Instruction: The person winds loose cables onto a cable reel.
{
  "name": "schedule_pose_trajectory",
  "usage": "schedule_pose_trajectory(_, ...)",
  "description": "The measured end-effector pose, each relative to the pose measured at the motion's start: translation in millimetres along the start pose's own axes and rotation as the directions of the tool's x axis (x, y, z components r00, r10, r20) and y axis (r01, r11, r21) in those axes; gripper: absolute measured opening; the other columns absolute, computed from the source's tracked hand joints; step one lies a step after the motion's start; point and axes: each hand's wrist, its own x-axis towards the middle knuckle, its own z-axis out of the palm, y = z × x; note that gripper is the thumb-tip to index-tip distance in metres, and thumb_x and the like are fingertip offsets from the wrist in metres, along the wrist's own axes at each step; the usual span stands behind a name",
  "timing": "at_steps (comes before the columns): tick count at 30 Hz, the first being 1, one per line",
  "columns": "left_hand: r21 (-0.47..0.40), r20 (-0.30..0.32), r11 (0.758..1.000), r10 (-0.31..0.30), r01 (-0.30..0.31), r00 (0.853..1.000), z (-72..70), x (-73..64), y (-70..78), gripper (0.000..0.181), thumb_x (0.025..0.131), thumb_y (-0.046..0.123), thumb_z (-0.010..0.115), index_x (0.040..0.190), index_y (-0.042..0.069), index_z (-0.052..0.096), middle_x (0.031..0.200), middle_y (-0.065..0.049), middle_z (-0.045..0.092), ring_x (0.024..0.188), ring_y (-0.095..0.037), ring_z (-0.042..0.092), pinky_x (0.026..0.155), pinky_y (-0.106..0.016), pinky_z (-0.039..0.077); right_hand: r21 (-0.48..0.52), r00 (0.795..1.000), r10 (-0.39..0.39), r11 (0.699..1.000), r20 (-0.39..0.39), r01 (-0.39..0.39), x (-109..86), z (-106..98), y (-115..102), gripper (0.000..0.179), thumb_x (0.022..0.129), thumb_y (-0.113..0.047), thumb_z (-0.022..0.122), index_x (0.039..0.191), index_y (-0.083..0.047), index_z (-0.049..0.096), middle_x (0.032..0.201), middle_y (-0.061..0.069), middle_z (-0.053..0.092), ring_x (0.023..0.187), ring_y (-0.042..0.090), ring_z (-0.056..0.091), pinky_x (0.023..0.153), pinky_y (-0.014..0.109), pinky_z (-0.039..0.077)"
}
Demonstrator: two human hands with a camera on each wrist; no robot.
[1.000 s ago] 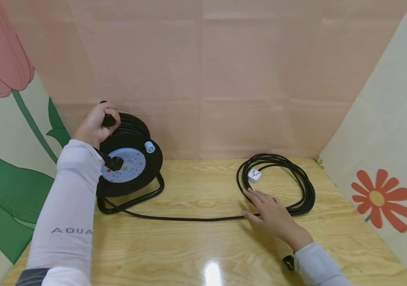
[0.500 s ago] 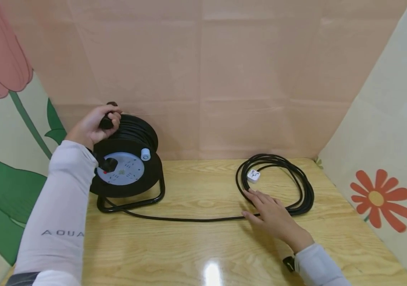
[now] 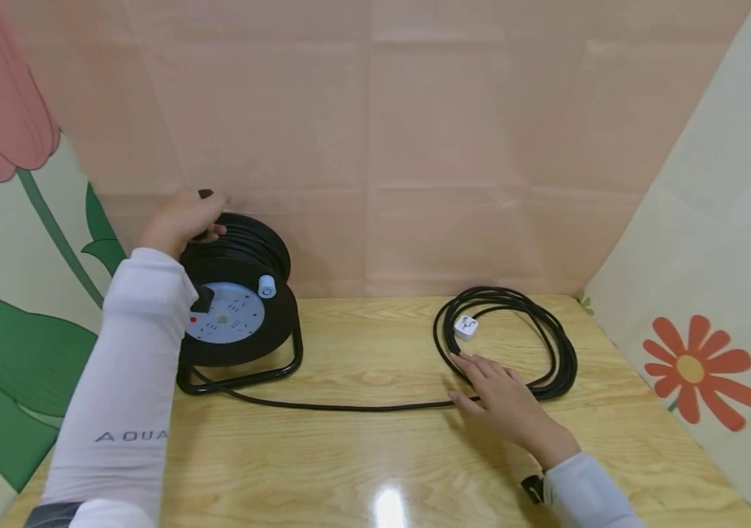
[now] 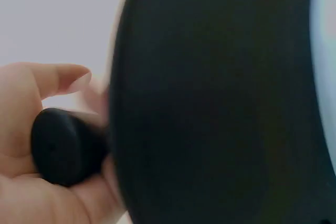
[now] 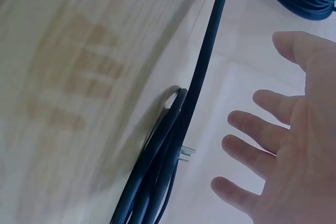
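Reel (image 3: 243, 312) on the surface (image 3: 323, 469), left of the coil (image 3: 568, 359), is seemingly being positioned, left hand (image 3: 180, 220) curled round its handle (image 4: 58, 145), right hand (image 3: 501, 400) spread-fingered at the coil; next likely calls for steadying before release.

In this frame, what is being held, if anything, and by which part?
The left hand grips the round black cable reel by its cylindrical black handle. The right hand, fingers extended, holds nothing.
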Motion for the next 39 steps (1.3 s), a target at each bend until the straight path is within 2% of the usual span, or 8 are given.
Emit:
schedule_pose_trajectory(4,0.235,-0.12,0.972,0.022,0.007,0.992,5.5,1.9,-1.3,0.057,0.103,0.05,0.038,0.086,0.001,0.061,0.075,-0.01,0.059,0.073,-0.028,0.057,0.073,-0.042,0.046,0.007,1.0,0.0,1.0,0.003,0.0,-0.3,1,-1,0.065,0.1,-0.051,0.056,0.152,-0.015,0.043,0.15,0.016,0.047,0.136,0.041,0.042,0.104,0.073,0.03)
schedule_pose_trajectory(9,0.284,-0.167,0.959,0.054,-0.004,0.984,6.9,4.1,-4.1,0.037,0.099,0.028,0.048,0.096,-0.007,0.06,0.083,-0.019,0.059,0.076,-0.035,0.056,0.065,-0.043,0.048,0.008,1.0,-0.002,1.0,-0.003,0.002,-1.8,0,-1,0.065,0.1,-0.051,0.056,0.151,-0.013,0.043,0.149,0.017,0.047,0.136,0.042,0.042,0.105,0.073,0.029)
schedule_pose_trajectory(13,0.281,-0.141,0.96,0.054,-0.012,0.989,3.0,6.3,-6.2,0.047,0.094,0.02,0.049,0.127,-0.014,0.05,0.105,-0.028,0.055,0.088,-0.042,0.056,0.076,-0.05,0.05,0.018,1.0,0.005,1.0,0.009,-0.006,-3.4,-1,-3,0.065,0.1,-0.051,0.056,0.151,-0.013,0.043,0.15,0.015,0.046,0.137,0.042,0.04,0.105,0.074,0.028)
schedule_pose_trajectory(17,0.278,-0.104,0.96,0.065,-0.033,0.992,-1.7,8.4,-10.4,0.059,0.094,0.019,0.048,0.144,-0.011,0.038,0.123,-0.033,0.049,0.101,-0.046,0.053,0.09,-0.057,0.045,0.03,1.0,0.014,0.999,0.023,-0.015,-4.5,-1,-4,0.065,0.1,-0.051,0.056,0.152,-0.013,0.042,0.151,0.013,0.045,0.138,0.041,0.039,0.106,0.073,0.027)
schedule_pose_trajectory(21,0.261,-0.067,0.963,0.08,-0.06,0.995,-5.8,6.1,-13.0,0.06,0.094,0.017,0.048,0.147,-0.007,0.037,0.127,-0.033,0.05,0.1,-0.045,0.055,0.089,-0.057,0.045,0.036,0.999,0.018,0.999,0.033,-0.019,-5.3,-1,-3,0.066,0.101,-0.052,0.055,0.152,-0.013,0.042,0.152,0.013,0.044,0.139,0.041,0.039,0.106,0.074,0.026)
schedule_pose_trajectory(25,0.246,-0.027,0.963,0.122,-0.112,0.992,-9.4,3.5,-11.8,0.048,0.095,0.016,0.051,0.14,-0.001,0.047,0.119,-0.03,0.055,0.086,-0.038,0.059,0.078,-0.05,0.048,0.034,0.999,0.019,0.999,0.036,-0.02,-5.2,-1,-2,0.066,0.101,-0.053,0.053,0.153,-0.014,0.041,0.152,0.014,0.044,0.139,0.041,0.039,0.106,0.074,0.026)
schedule_pose_trajectory(29,0.252,0.005,0.956,0.154,-0.15,0.988,-11.5,2.7,-8.8,0.047,0.098,0.018,0.055,0.141,-0.001,0.047,0.116,-0.03,0.057,0.08,-0.034,0.061,0.077,-0.048,0.049,0.037,1.0,0.014,0.999,0.028,-0.015,-4.6,-1,-2,0.066,0.101,-0.053,0.053,0.153,-0.014,0.041,0.151,0.015,0.045,0.138,0.04,0.039,0.106,0.073,0.027)
schedule_pose_trajectory(39,0.223,0.079,0.966,0.117,-0.132,0.99,-12.3,-1.3,-9.3,0.056,0.102,0.019,0.052,0.15,-0.004,0.034,0.128,-0.032,0.049,0.088,-0.038,0.057,0.083,-0.052,0.047,0.042,1.0,-0.005,0.999,0.029,0.003,-7.6,-1,-3,0.064,0.101,-0.048,0.057,0.152,-0.012,0.042,0.149,0.015,0.047,0.137,0.039,0.041,0.106,0.07,0.03)
